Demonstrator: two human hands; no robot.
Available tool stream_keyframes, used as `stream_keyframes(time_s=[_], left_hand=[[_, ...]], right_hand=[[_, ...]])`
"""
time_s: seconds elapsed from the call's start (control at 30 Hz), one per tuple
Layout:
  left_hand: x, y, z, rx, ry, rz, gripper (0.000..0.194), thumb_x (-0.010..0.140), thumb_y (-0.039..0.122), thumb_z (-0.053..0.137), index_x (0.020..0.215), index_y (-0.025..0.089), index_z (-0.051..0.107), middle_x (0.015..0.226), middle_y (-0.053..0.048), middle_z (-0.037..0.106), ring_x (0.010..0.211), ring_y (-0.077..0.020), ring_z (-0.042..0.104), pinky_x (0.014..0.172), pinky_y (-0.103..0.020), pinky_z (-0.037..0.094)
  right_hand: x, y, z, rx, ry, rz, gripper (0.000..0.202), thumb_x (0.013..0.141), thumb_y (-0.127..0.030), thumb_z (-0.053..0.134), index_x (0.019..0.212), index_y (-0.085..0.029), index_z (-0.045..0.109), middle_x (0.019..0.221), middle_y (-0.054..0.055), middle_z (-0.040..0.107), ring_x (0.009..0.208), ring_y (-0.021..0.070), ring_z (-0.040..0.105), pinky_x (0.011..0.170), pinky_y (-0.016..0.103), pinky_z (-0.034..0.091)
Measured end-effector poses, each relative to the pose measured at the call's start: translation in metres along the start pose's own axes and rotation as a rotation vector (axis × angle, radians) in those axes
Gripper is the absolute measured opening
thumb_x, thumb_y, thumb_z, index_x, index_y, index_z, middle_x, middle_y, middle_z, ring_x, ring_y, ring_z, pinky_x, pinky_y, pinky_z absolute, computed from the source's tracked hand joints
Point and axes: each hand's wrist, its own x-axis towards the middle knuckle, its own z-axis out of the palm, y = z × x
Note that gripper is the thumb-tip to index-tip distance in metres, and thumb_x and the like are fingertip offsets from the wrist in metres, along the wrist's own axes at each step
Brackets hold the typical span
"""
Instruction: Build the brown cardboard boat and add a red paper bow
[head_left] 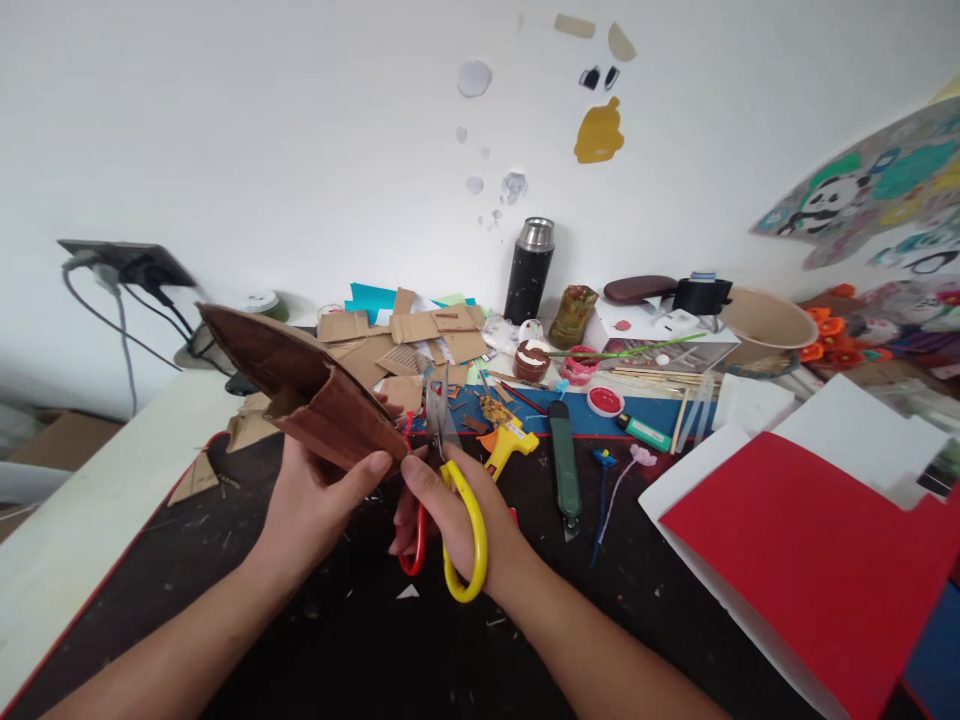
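Observation:
My left hand [311, 500] grips a brown folded cardboard piece [300, 385], pointed at its upper left and hollow like a pouch, with the thumb along its lower edge. In my right hand [480, 510] is a pair of scissors [466, 545] with one yellow and one red handle loop, its metal blades pointing away from me and slightly apart. The right fingertips are close to the cardboard's right end. A thin red strand [409, 428] shows between that end and the blades; what it is fastened to is hidden.
Cardboard scraps [427, 335] pile up behind my hands. A green box cutter [564, 460] and a yellow tool [510, 445] lie right of the scissors. Red sheet [810, 560] covers the right side. A black thermos [529, 270] stands against the wall; paint pots [604, 401] sit nearby.

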Motion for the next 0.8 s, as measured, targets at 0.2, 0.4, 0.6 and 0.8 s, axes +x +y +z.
stream_keyframes(time_s=[0.2,0.4,0.6,0.8], left_hand=[[-0.0001,-0.0049,0.0002,-0.006,-0.015,-0.048,0.079,0.074,0.064,0.095,0.131,0.020,0.063,0.134,-0.020,0.080,0.120,-0.0431,0.078,0.104,-0.054,0.062],[-0.0021,-0.0060,0.0002,-0.013,0.007,-0.069,0.078,0.072,0.062,0.096,0.131,0.023,0.065,0.134,-0.017,0.079,0.119,-0.0420,0.076,0.101,-0.050,0.061],[-0.0031,-0.0059,0.0010,-0.025,0.007,-0.091,0.079,0.071,0.061,0.096,0.132,0.022,0.065,0.133,-0.017,0.079,0.116,-0.0413,0.076,0.098,-0.047,0.061],[-0.0037,-0.0074,0.0021,-0.042,0.011,-0.098,0.080,0.070,0.065,0.096,0.128,0.019,0.066,0.130,-0.019,0.080,0.113,-0.0412,0.077,0.094,-0.047,0.061]], right_hand=[[0.0007,-0.0006,-0.0026,0.023,-0.021,0.029,0.078,0.075,-0.091,0.082,0.103,-0.022,0.057,0.064,-0.006,0.068,0.046,0.0160,0.067,0.049,0.026,0.058],[0.0005,0.0003,-0.0031,0.059,-0.043,0.049,0.076,0.075,-0.088,0.084,0.102,-0.021,0.059,0.064,-0.005,0.069,0.045,0.0162,0.067,0.049,0.027,0.059],[0.0009,-0.0005,-0.0041,0.086,-0.063,0.067,0.075,0.074,-0.086,0.086,0.101,-0.022,0.058,0.065,-0.004,0.070,0.046,0.0176,0.068,0.049,0.028,0.059],[0.0004,0.0000,-0.0040,0.092,-0.073,0.068,0.075,0.074,-0.086,0.086,0.100,-0.022,0.058,0.065,-0.004,0.070,0.045,0.0176,0.068,0.049,0.028,0.058]])
